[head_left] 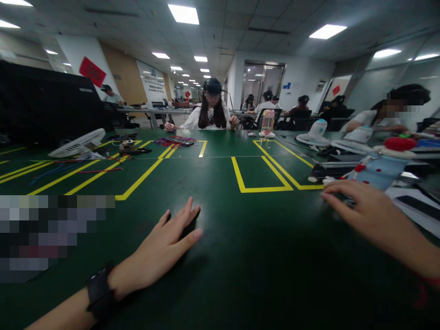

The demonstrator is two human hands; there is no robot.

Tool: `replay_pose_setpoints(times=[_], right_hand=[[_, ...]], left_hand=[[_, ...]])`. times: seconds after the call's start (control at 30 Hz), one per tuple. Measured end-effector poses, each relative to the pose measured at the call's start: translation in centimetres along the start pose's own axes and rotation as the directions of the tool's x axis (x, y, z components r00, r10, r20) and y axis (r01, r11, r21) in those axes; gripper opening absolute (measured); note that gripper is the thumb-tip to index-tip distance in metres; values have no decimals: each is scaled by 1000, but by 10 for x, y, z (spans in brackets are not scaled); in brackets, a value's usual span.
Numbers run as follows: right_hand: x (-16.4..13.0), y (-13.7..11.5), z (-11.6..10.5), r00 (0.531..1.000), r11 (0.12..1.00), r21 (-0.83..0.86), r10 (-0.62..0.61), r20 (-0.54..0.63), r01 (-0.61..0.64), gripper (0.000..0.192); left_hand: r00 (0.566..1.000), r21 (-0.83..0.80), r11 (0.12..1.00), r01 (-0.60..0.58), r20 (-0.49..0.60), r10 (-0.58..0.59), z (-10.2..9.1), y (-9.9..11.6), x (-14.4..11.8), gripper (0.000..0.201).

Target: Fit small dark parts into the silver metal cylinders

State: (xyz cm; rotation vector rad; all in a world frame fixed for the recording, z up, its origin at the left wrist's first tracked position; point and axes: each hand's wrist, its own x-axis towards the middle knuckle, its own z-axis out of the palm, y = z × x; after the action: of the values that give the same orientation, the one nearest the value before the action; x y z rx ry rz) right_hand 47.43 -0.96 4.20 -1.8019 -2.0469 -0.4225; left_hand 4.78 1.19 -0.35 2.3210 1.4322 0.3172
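My left hand [168,243] is open with its fingers spread, palm down over the dark green tabletop [240,256], and holds nothing. A black watch [100,291] is on that wrist. To the right, my right hand [364,213] reaches in with its fingers stretched out and slightly curved, thumb apart from them. It is nearest to a light blue bottle [381,167] with a red top, which stands just behind it. A small item shows partly below the fingers; its kind and any contact are unclear.
Yellow tape [264,189] marks rectangles on the table. Loose wires [177,141] and a white fan [77,144] lie on the left side. More white fans [312,135] and a pink clear bottle [267,123] stand toward the right. A person [211,107] sits opposite.
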Motion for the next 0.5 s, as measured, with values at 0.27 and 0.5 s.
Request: replay_pose_setpoints(times=[0.27, 0.5], right_hand=[[-21, 62, -8, 881, 897, -60, 442, 170, -438, 36], [-14, 55, -9, 889, 905, -66, 425, 167, -420, 37]], left_hand=[[989, 220, 964, -151, 34, 147, 3, -3, -4, 102], [979, 292, 936, -195, 6, 202, 6, -4, -9, 93]])
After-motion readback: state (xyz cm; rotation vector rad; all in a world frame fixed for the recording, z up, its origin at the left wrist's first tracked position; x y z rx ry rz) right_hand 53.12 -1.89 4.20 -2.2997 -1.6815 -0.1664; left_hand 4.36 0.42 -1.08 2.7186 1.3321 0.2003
